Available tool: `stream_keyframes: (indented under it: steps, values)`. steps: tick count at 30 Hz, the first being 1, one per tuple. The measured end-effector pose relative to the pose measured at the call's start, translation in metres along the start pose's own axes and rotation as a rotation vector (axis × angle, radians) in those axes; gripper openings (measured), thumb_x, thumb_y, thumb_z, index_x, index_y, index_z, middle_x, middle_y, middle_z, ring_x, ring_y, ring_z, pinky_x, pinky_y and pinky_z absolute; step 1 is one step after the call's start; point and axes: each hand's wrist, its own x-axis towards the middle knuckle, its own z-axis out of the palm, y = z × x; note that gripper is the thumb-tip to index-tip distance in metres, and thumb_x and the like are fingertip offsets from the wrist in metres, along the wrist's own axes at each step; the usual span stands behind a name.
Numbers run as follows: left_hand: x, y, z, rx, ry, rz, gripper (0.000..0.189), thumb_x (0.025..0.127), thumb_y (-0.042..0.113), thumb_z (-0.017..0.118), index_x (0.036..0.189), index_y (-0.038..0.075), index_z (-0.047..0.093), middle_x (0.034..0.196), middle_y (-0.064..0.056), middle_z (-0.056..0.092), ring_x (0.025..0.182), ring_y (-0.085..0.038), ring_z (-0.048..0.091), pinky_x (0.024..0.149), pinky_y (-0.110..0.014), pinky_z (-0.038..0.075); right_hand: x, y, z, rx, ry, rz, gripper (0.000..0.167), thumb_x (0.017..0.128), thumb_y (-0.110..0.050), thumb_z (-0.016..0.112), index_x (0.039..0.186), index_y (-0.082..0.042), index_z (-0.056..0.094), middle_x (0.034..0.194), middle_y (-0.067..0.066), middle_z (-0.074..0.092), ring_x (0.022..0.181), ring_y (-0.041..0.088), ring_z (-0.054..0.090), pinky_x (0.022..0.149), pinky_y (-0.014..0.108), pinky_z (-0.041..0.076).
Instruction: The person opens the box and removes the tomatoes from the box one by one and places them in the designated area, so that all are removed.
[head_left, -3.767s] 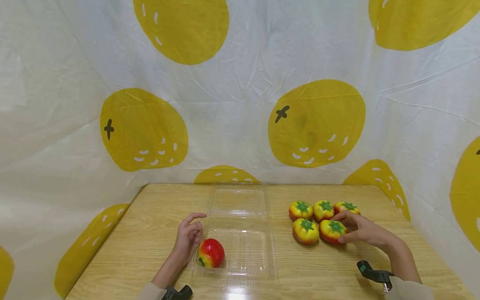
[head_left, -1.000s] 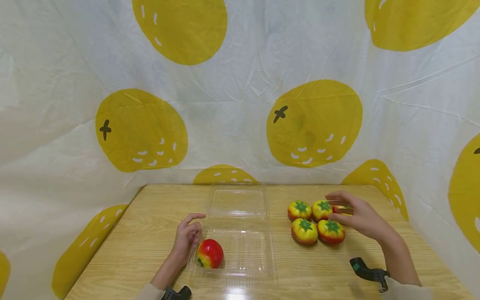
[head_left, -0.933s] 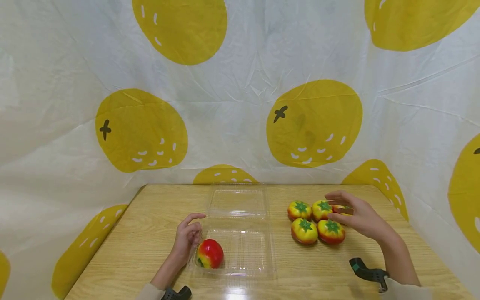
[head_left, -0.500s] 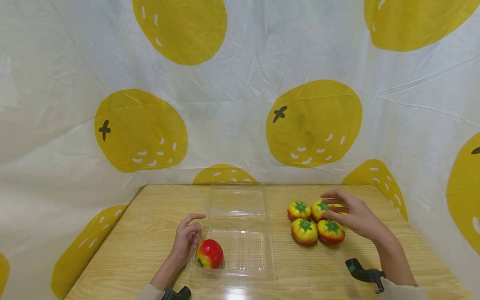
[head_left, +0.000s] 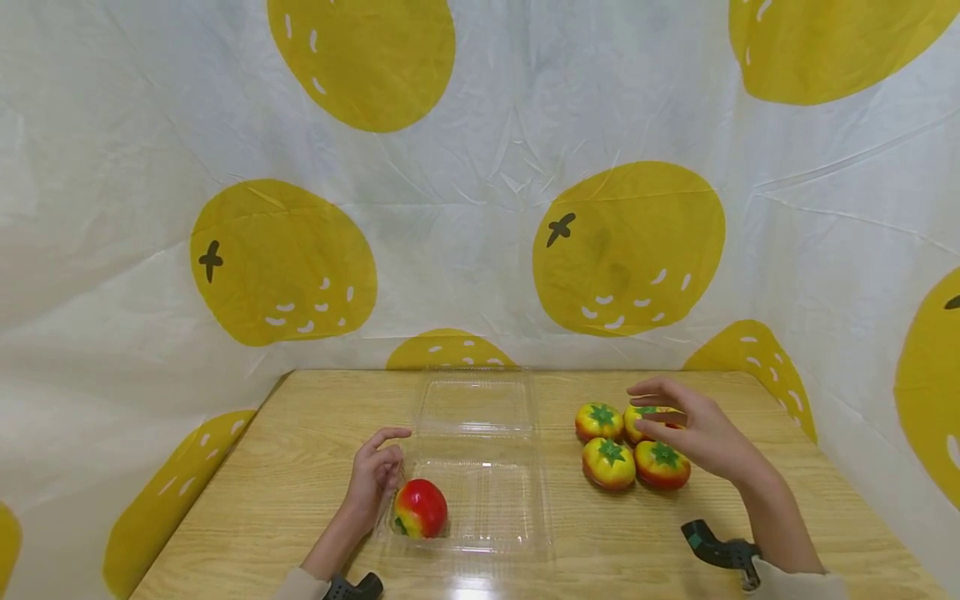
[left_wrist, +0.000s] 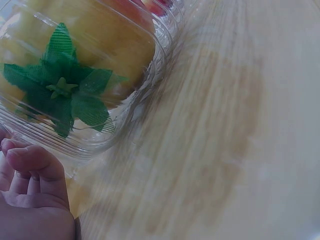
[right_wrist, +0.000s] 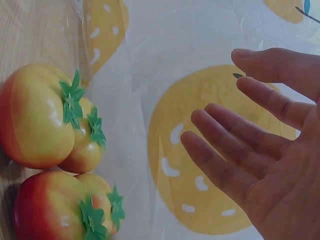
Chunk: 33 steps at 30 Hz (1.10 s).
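Note:
A clear plastic clamshell container (head_left: 495, 500) lies unfolded on the table, its lid (head_left: 476, 404) toward the back. One shiny red-and-yellow tomato-like fruit (head_left: 427, 507) lies on its side in the near left corner; its green leafy top (left_wrist: 62, 90) shows through the wall in the left wrist view. My left hand (head_left: 373, 475) rests beside that wall, fingers loosely bent, fingertips right at the edge. My right hand (head_left: 697, 429), holding nothing, hovers over the back row of similar fruits (head_left: 608, 464), partly hiding some. Its spread fingers (right_wrist: 225, 145) show in the right wrist view.
The fruits stand close together in two rows, stems up, right of the container. A patterned sheet (head_left: 457, 250) hangs behind the wooden table (head_left: 300, 467) and along its sides. Each wrist wears a black camera mount (head_left: 716, 546).
My right hand has left the front right fruit, risen over the back row and drifted left, uncovering the front fruit. My left hand and the fruits stay put.

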Motion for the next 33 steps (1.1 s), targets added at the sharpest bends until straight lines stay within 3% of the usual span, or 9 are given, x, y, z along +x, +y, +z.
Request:
stream_keyframes:
  steps: [6, 18, 26, 33]
  values:
    - [0.000, 0.000, -0.001, -0.001, -0.001, 0.001, 0.029, 0.099, 0.002, 0.043, 0.125, -0.001, 0.056, 0.060, 0.008, 0.049, 0.042, -0.004, 0.039, 0.040, -0.015, 0.036, 0.003, -0.003, 0.004, -0.009, 0.007, -0.016, 0.037, 0.098, -0.015, 0.069, 0.132, -0.005, 0.059, 0.131, 0.018, 0.066, 0.110, -0.013, 0.059, 0.089, 0.016, 0.055]
    - [-0.002, 0.003, -0.001, 0.006, 0.019, 0.000, 0.029, 0.098, 0.001, 0.043, 0.124, -0.001, 0.057, 0.060, 0.009, 0.049, 0.042, -0.004, 0.038, 0.039, -0.016, 0.035, 0.012, -0.017, 0.021, -0.002, 0.027, -0.153, 0.036, 0.094, -0.005, 0.072, 0.128, -0.006, 0.061, 0.125, 0.016, 0.069, 0.109, -0.009, 0.063, 0.086, 0.021, 0.059]
    - [-0.001, 0.001, -0.001, 0.002, 0.013, -0.001, 0.028, 0.099, 0.001, 0.043, 0.123, 0.001, 0.058, 0.059, 0.008, 0.049, 0.042, -0.003, 0.038, 0.039, -0.016, 0.034, 0.016, -0.027, 0.032, 0.000, -0.010, -0.129, 0.036, 0.095, -0.012, 0.072, 0.129, -0.008, 0.060, 0.126, 0.013, 0.069, 0.111, 0.009, 0.070, 0.088, 0.020, 0.058]
    - [0.000, 0.001, 0.001, 0.013, 0.004, 0.002, 0.030, 0.100, 0.002, 0.044, 0.127, -0.003, 0.054, 0.060, 0.008, 0.047, 0.043, -0.004, 0.037, 0.040, -0.016, 0.034, 0.022, -0.032, 0.046, 0.021, -0.058, -0.127, 0.036, 0.096, -0.014, 0.072, 0.130, -0.010, 0.060, 0.128, 0.011, 0.068, 0.112, 0.023, 0.071, 0.089, 0.029, 0.061]
